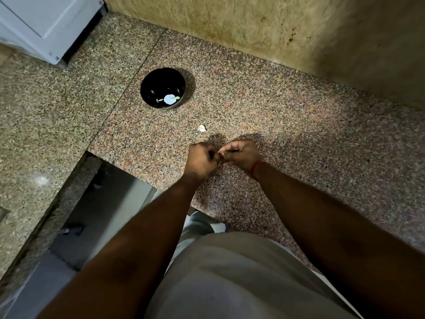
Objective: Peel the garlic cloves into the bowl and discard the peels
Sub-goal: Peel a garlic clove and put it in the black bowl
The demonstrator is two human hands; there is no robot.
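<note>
My left hand (201, 158) and my right hand (241, 155) meet just above the granite counter, fingers curled together around a small garlic clove (220, 153) that is mostly hidden between the fingertips. A thin strip of pale peel hangs below the fingers. A black bowl (149, 82) stands farther back on the counter and holds a few pale pieces in its bottom. One loose white garlic clove (202, 128) lies on the counter between the bowl and my hands.
The speckled granite counter (299, 134) forms an L with a gap at the lower left that opens to the floor. A stone wall (276, 26) backs it. A white appliance (41, 24) stands at the far left corner.
</note>
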